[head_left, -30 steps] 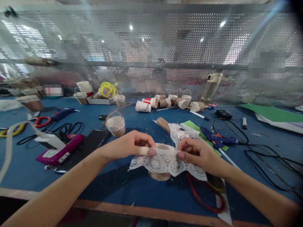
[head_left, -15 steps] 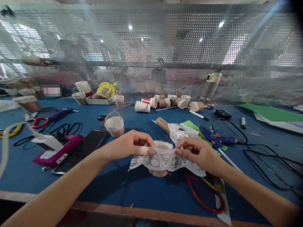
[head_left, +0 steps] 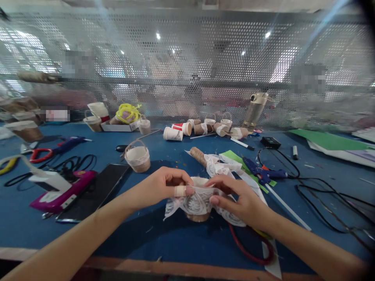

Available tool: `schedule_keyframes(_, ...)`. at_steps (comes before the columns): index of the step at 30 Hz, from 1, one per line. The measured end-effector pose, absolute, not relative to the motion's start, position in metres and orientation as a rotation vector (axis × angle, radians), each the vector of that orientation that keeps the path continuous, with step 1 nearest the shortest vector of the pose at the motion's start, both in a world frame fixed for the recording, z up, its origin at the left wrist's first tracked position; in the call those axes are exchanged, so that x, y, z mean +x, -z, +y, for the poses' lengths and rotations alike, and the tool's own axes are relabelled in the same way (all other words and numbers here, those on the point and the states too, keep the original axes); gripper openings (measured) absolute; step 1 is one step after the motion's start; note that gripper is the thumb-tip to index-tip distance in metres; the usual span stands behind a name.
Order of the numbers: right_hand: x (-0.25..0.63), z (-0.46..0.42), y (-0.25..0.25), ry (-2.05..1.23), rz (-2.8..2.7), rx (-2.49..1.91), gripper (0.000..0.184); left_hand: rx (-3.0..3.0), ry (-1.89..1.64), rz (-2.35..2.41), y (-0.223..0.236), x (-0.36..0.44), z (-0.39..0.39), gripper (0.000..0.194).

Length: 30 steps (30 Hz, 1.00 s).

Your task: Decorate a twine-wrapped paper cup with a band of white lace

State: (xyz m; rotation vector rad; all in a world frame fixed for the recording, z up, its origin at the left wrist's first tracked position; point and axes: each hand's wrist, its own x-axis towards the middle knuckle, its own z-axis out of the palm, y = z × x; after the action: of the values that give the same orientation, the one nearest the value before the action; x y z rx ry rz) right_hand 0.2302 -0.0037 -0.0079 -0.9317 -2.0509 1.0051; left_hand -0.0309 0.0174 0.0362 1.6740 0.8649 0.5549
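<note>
A strip of white lace trim (head_left: 195, 203) lies across the front of a small twine-wrapped paper cup (head_left: 198, 217) that stands on the table before me. My left hand (head_left: 164, 186), with a bandage on the thumb, pinches the lace against the cup's rim on the left. On the rim's right side my right hand (head_left: 244, 199) grips the lace, thumb in front and fingers over the edge. Loose lace ends hang out on both sides. Just behind the cup lie more lace (head_left: 221, 166) and a roll of twine (head_left: 198, 155).
A finished little basket (head_left: 138, 158) and a dark phone (head_left: 96, 191) sit to the left, beside a purple power strip (head_left: 63, 195). At right are a blue glue gun (head_left: 263, 171) and black cables. Red-handled scissors (head_left: 249, 251) lie near the front edge; a perforated screen (head_left: 181, 70) stands behind.
My right hand has moved left and in against the cup, drawing the lace round the rim's right side. The left hand keeps its pinch. The view has shifted slightly.
</note>
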Motion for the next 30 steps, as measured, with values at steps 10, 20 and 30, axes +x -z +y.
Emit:
schedule_keyframes(10, 0.231, -0.004, 0.008, -1.417, -1.831, -0.891, 0.038, 1.697, -0.551, 0.818, -0.039, -0.039, 0.018, 0.020)
schedule_keyframes(20, 0.234, -0.004, 0.006, -1.659, -1.686, -0.780, 0.033, 1.791, -0.555, 0.792, -0.041, -0.043, 0.016, 0.022)
schedule_keyframes(30, 0.237, -0.006, 0.006, -1.723, -1.639, -0.688, 0.030, 1.848, -0.542, 0.791, -0.042, -0.043, 0.015, 0.021)
